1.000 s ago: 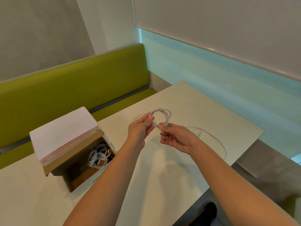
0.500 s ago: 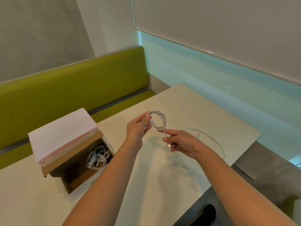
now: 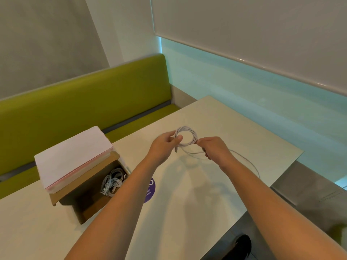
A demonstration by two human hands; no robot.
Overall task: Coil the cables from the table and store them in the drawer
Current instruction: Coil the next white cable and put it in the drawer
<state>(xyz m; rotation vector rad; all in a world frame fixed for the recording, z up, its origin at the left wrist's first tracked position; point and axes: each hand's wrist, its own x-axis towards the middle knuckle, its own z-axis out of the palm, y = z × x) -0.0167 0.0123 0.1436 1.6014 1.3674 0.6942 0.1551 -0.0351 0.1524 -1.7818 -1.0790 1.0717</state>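
I see my left hand (image 3: pixel 165 145) pinching one side of a white cable (image 3: pixel 187 136), with the thumb on top and the fingers curled under. The cable is thin and smooth, and it is wound into a small round ring of a few loops. My right hand (image 3: pixel 214 148) is closed on the other side of the ring, right where the loose end comes out. Both hands hold the ring up above the table (image 3: pixel 216 203).

The loose tail of the cable runs under my right hand and lies on the table in a long soft curve toward the right edge. One small plug end hangs down just below my left thumb.

The table is pale, flat and a bit shiny. To the left sits a brown cardboard drawer (image 3: pixel 88 212), pulled open from its box. Inside it lies a pile of coiled cables (image 3: pixel 112 182), grey-white and bunched together. The box top (image 3: pixel 73 156) is flat and pale pink-white, like stacked sheets.

A round purple sticker (image 3: pixel 151 190) lies on the table next to the drawer, half hidden by my left arm. It has white writing, but it is too small for me to read. Behind the table is a green padded bench (image 3: pixel 84 102) with a smooth cover.
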